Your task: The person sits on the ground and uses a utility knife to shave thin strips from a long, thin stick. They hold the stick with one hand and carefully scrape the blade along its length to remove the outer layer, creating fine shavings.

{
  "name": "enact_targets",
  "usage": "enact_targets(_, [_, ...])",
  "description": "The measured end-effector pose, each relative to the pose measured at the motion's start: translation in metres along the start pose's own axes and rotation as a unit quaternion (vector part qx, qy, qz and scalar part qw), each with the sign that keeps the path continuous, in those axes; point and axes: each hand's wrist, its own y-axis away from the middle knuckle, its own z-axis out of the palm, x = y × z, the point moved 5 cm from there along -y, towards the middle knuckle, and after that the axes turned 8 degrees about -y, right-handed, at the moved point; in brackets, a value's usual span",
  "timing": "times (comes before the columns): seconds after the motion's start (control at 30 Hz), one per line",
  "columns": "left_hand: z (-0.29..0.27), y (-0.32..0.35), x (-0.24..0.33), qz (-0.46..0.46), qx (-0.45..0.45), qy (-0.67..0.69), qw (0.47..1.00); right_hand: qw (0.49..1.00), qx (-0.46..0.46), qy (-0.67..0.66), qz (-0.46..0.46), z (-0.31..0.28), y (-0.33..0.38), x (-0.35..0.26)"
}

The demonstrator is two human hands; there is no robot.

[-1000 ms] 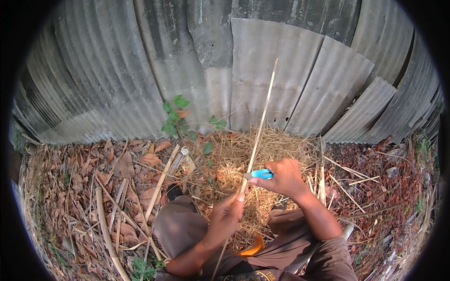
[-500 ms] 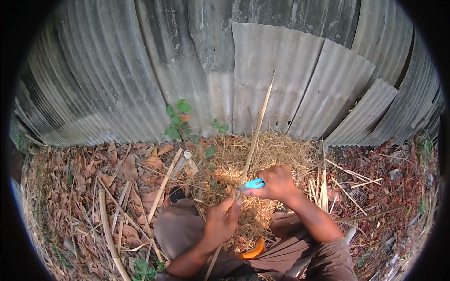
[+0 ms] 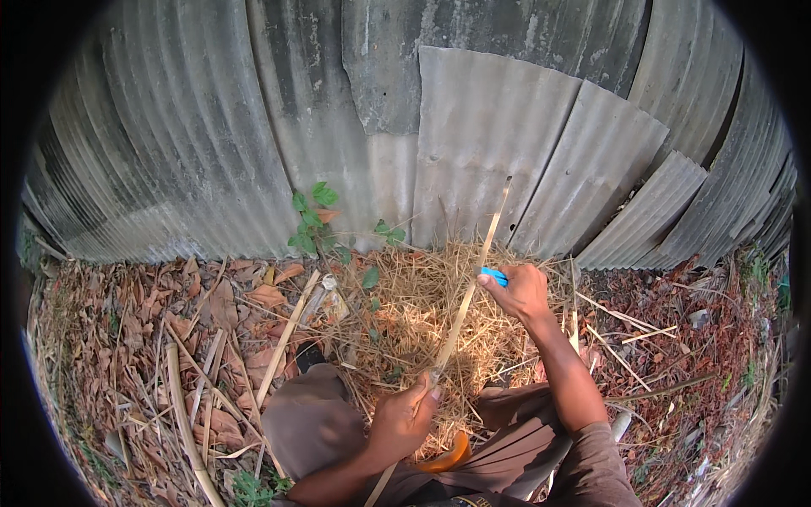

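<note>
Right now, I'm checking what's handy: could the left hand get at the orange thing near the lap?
Probably yes: the orange thing lies close to the left hand with nothing visible between, though that hand would likely have to release the pale strip first.

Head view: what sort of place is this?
Outdoors, probably the edge of a yard: a grey corrugated wall, a litter of dry brown leaves, and a green plant at the wall's foot.

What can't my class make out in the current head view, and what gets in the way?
All in the head view:
- Pale strip: near end cut off by the lower edge.
- Blue tool: handle partly hidden by the right hand; cutting edge too small.
- Left hand: palm hidden by its back.
</note>
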Motion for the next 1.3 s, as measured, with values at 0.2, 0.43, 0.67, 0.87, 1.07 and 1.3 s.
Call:
enact_targets(0.2, [-0.017,-0.016,-0.011,0.002,0.061,0.084,0.995,0.970,-0.141,-0.103,-0.171,0.050,0.061,-0.082])
enact_targets(0.43, [-0.016,-0.014,-0.002,-0.035,0.050,0.119,0.991,0.961,-0.051,-0.094,-0.255,0.041,0.051,-0.080])
enact_targets(0.67, [-0.007,-0.019,-0.003,-0.008,0.037,0.155,0.987,0.957,0.013,-0.020,-0.288,0.038,0.044,-0.072])
enact_targets(0.87, [-0.009,-0.021,0.013,0.000,0.032,0.125,0.992,0.961,-0.002,-0.031,-0.275,0.035,0.040,-0.067])
enact_targets(1.07, [0.009,0.004,0.008,-0.009,-0.024,0.120,0.992,0.999,0.032,0.039,-0.019,0.016,0.001,0.024])
enact_targets(1.3, [0.018,0.042,0.017,-0.025,-0.086,0.030,0.996,0.991,0.105,0.053,0.064,-0.026,-0.002,0.088])
